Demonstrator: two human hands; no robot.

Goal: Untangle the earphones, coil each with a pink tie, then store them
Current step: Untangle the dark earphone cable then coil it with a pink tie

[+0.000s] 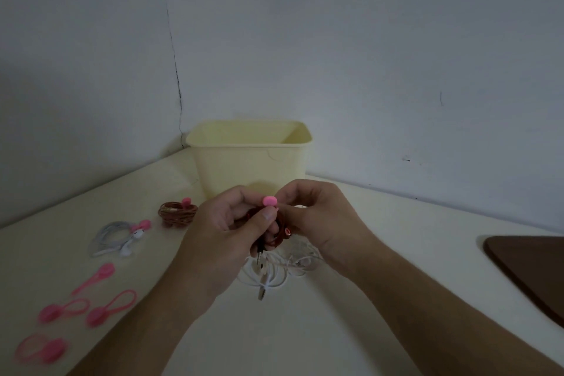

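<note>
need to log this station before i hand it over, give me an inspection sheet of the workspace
surface: pale table, set in a wall corner.
job's things: red earphones with a pink tie, held in both hands; coiled brown earphones and coiled white earphones, each tied, lying at left; four spare pink ties front left; yellow bin at the back.
clutter: dark brown board at the right edge.
grippers: left hand and right hand both grip the red bundle.
cables: loose white earphones on the table under the hands.
surroundings: wall, cracked at the corner.
</note>
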